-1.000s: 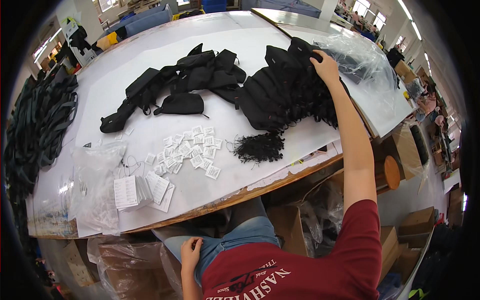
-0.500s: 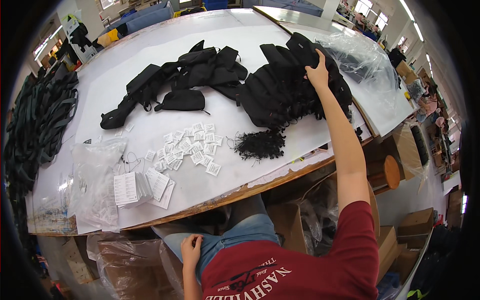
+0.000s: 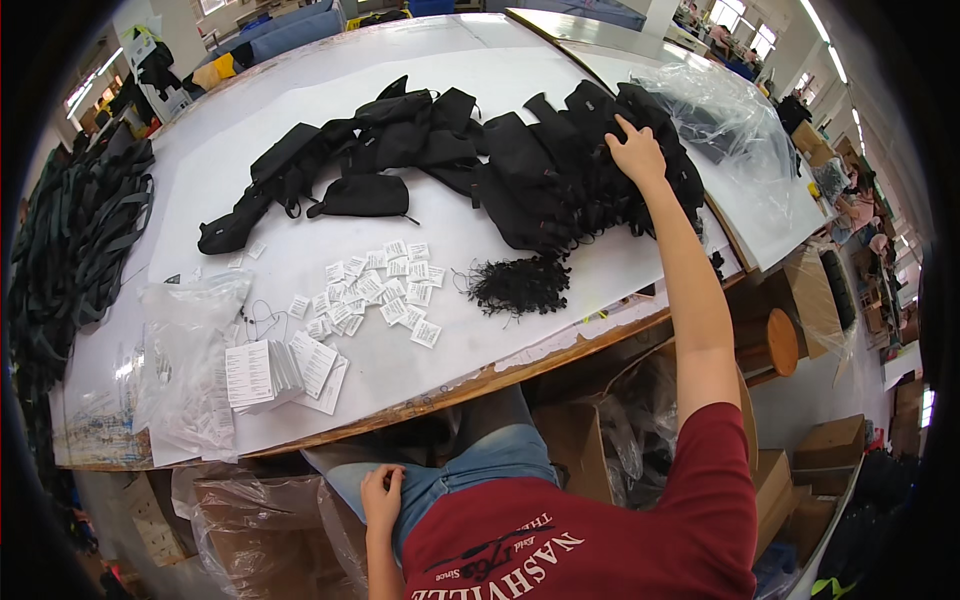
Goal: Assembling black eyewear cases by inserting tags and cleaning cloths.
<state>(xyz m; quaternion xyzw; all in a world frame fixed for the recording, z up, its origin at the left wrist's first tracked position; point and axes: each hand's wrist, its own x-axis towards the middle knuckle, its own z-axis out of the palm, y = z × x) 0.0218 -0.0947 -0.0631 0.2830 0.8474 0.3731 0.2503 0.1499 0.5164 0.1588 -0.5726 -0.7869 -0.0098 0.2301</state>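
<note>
Black fabric pouches: where do they lie?

— On the white-covered table, in two groups: loosely strewn left of centre, and massed on the right. From where I stand, the two groups nearly meet.

— Take it from the left, please.

— Dark webbing straps hang in a thick bundle at the table's left end. Next, a crumpled clear plastic bag lies near the front edge. Just beside it is a fanned stack of white printed cards.

— And then?

— Small white packets are scattered in front of the strewn pouches. Below them, off the table, the left hand rests on the seated person's thigh, fingers bent and close together; the palm side is hidden.

— Towards the right?

— One tangle of thin black cords lies in front of the massed pouches. Over that mass, the right hand reaches onto the far side, index finger extended, thumb apart from it.

— Pinching fabric?

— I cannot tell; the other fingertips are obscured.

— Last items?

— Clear plastic sheeting lies rumpled behind and to the right of the hand. Nearer, a round wooden stool stands beyond the table's front edge.
</note>
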